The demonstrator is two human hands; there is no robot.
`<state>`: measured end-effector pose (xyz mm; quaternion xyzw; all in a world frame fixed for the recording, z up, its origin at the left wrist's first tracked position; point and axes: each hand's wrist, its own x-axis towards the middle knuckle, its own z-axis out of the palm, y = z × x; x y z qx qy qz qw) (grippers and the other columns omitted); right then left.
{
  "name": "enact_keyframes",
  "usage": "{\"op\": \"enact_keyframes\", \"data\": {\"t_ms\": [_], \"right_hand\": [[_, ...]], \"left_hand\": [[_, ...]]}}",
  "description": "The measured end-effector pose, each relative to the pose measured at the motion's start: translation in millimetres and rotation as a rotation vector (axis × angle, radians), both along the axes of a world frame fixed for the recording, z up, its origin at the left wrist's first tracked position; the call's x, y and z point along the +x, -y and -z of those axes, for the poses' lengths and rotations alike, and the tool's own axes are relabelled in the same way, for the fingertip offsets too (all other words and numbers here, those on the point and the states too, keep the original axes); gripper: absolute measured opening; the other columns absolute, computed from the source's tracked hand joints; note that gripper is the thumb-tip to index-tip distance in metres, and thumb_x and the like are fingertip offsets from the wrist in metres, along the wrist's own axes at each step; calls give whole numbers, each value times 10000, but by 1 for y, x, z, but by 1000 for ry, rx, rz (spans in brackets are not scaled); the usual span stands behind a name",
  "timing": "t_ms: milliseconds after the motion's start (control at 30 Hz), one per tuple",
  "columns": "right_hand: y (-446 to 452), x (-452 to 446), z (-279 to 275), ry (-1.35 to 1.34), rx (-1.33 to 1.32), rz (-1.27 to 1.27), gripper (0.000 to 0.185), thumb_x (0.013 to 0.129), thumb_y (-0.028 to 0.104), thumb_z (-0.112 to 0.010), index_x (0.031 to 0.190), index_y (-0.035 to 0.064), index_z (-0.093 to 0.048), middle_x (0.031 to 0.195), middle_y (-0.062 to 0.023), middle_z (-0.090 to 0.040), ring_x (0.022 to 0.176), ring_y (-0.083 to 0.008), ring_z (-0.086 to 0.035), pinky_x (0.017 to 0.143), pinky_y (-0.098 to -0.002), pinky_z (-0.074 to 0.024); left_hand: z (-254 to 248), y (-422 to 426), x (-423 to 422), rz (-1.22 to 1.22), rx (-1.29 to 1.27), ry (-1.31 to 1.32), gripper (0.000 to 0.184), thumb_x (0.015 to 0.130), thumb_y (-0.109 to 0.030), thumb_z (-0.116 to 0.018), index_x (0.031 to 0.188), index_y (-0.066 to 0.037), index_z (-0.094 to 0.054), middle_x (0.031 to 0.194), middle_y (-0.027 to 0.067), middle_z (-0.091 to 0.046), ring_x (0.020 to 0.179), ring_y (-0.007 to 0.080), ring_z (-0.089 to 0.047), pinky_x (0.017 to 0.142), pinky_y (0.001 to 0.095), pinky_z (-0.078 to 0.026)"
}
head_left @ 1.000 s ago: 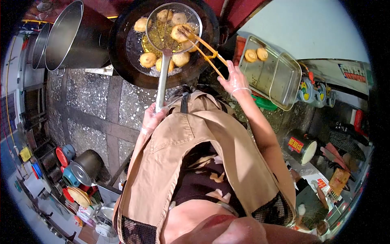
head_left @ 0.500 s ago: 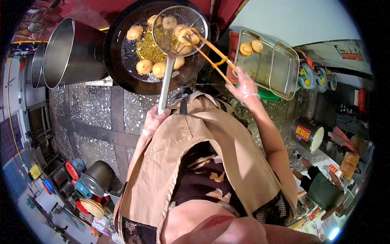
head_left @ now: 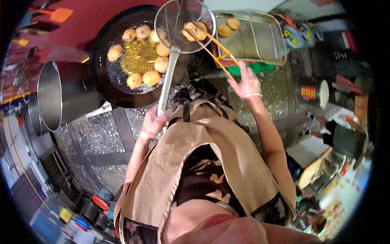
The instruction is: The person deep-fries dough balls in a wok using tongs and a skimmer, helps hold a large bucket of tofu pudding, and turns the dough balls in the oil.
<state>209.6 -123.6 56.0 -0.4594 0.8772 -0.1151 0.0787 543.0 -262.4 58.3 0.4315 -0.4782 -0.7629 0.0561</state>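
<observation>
My left hand [head_left: 153, 123], in a clear plastic glove, is closed around the handle of a wire-mesh strainer [head_left: 174, 22]. The strainer is over the right edge of a black wok [head_left: 99, 83]. Two fried dough balls [head_left: 195, 31] rest against its mesh. My gloved right hand [head_left: 248, 84] grips long wooden chopsticks [head_left: 218, 59], whose tips are at those balls. Inside the wok, several more browned balls [head_left: 151, 77] sit in a ring around bubbling oil [head_left: 140, 55]; the strainer partly covers some.
Right of the wok stands a metal tray [head_left: 260, 53] with two fried balls [head_left: 228, 27] and a rack. A tall steel pot [head_left: 69, 87] is on the left. Another person [head_left: 349, 138] is at the far right by a counter. Jars [head_left: 298, 36] stand beyond the tray.
The strainer has shifted right, from over the wok's middle toward the tray, with the chopsticks moving along. More balls in the wok are now uncovered. The whole view has also shifted.
</observation>
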Motion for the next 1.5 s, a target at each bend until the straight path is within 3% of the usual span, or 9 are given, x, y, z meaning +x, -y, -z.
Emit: {"op": "enact_keyframes", "data": {"t_ms": [200,233,467,600,767,833,1133,1433,1500], "right_hand": [[-48,-2,8,-40,140,137,773,720,391,-671,1356,132,-315,1103,-225,-536,944,-393,-566,782,-456,-482],[-52,-3,9,19,195,177,801,737,427,-651,1379,122,-283,1170,-252,-499,987,-414,-549,818,-460,-469],[-95,-24,42,50,129,199,788,734,441,-645,1376,134,-306,1167,-221,-524,976,-391,-568,811,-448,-478],[-114,-38,50,172,73,255,765,721,418,-650,1358,135,-334,1096,-213,-561,946,-386,-581,794,-463,-483],[-137,-49,60,140,-31,278,724,717,369,-669,1325,108,-375,1014,-200,-574,879,-373,-592,737,-457,-493],[-146,-55,64,49,-84,262,721,713,351,-676,1320,100,-377,998,-190,-569,845,-363,-594,719,-444,-497],[-174,-90,79,136,-5,329,732,728,341,-679,1340,105,-353,1000,-193,-556,850,-348,-590,717,-441,-494],[-186,-115,104,174,69,328,729,717,328,-699,1328,100,-374,992,-193,-571,845,-348,-594,720,-427,-497],[-184,-120,110,242,127,300,808,699,369,-705,1364,110,-328,1039,-203,-558,863,-346,-602,731,-431,-503]], "left_hand": [[0,17,1,261,-58,55,193,818,-119,-629,992,-44,-586,677,-30,-572,521,37,-483,450,191,-385],[2,16,1,274,-63,48,197,820,-121,-628,996,-42,-588,673,-29,-573,517,37,-480,447,192,-382],[-17,-19,-32,300,-42,47,246,830,-137,-620,1054,-42,-587,659,-39,-550,508,36,-458,443,188,-367],[-21,-47,-55,307,-82,82,255,833,-159,-616,1060,-49,-583,683,-53,-532,522,28,-441,458,182,-353],[-17,-66,-85,348,-212,143,271,828,-185,-633,1043,-27,-585,826,-17,-568,744,60,-489,676,223,-428],[-23,-74,-103,357,-230,159,276,827,-194,-635,1041,-25,-586,822,-18,-568,738,63,-490,674,227,-429],[-27,-104,-153,424,-301,248,275,823,-202,-637,1030,-27,-588,794,2,-571,708,79,-493,640,239,-432],[-11,-134,-171,290,-28,272,255,844,-162,-624,1065,-45,-571,759,-10,-589,644,57,-511,556,223,-424],[-12,-138,-177,299,-66,320,247,844,-157,-621,1060,-46,-574,757,-8,-591,639,55,-510,553,223,-424]]}}
